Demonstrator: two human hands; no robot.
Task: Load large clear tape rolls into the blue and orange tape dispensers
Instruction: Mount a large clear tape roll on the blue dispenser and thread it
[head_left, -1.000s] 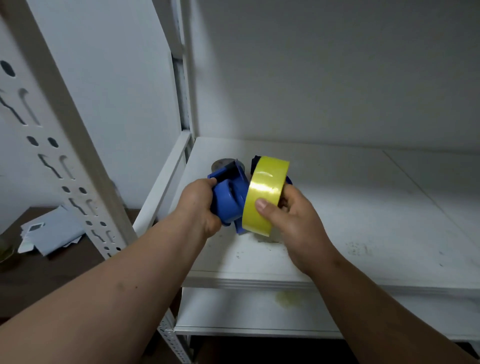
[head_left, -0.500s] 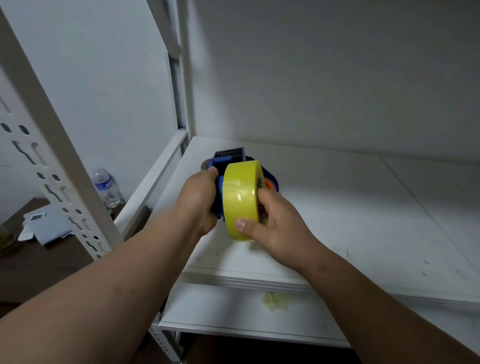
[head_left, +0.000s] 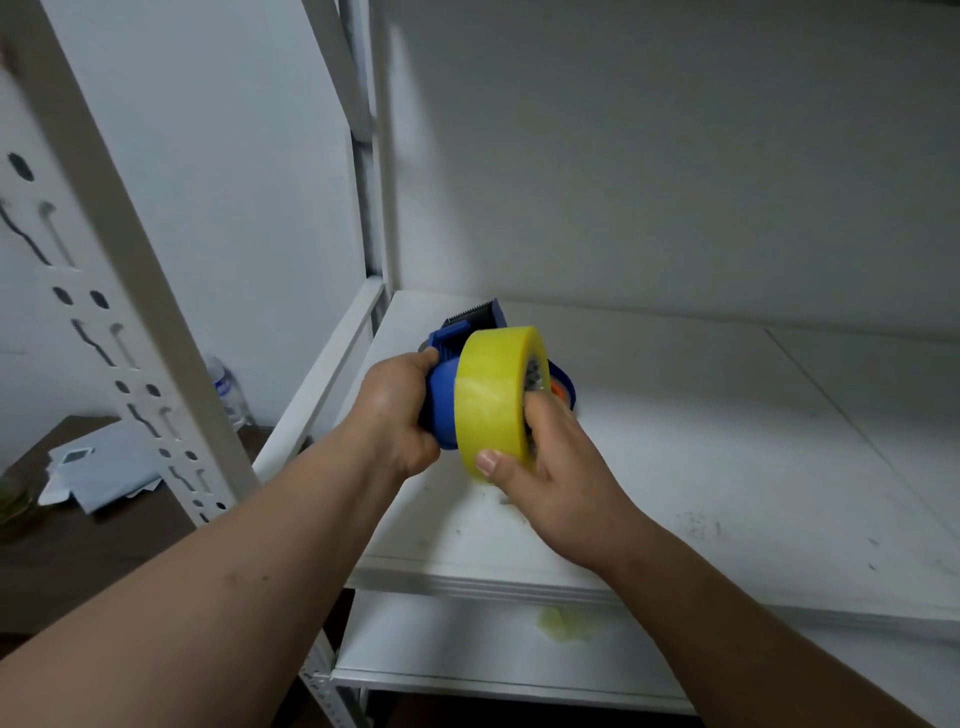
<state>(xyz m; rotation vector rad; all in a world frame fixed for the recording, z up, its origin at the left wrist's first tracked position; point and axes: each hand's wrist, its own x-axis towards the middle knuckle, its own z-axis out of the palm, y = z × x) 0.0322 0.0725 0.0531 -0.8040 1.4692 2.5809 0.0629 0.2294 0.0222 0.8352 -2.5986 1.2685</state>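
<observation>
Forearms reach in from the bottom edge, both bare, meeting above the front part of a white shelf (head_left: 727, 467). The left hand (head_left: 395, 415) wraps its fingers around the handle of the blue tape dispenser (head_left: 441, 400), gripping it with the knuckles toward the camera. The right hand (head_left: 550, 462) holds the tape roll (head_left: 493, 400), a wide yellowish roll, with the thumb pressed on its outer face near the lower edge and the other fingers reaching round into the core on the far side. The roll stands on edge, pressed up against the right side of the dispenser body, both held in the air above the shelf. The dispenser's toothed cutting end (head_left: 475, 314) points up and away from the camera. A small patch of orange (head_left: 560, 388) shows just behind the roll; what it belongs to cannot be told.

Below the shelf sits a lower shelf (head_left: 467, 654) with a pale yellowish scrap (head_left: 563, 623) on it. To the left stands a perforated white upright (head_left: 130, 291). Beyond it, a dark tabletop (head_left: 78, 545) carries papers (head_left: 98, 473), and a plastic bottle (head_left: 226, 389) stands by the wall.
</observation>
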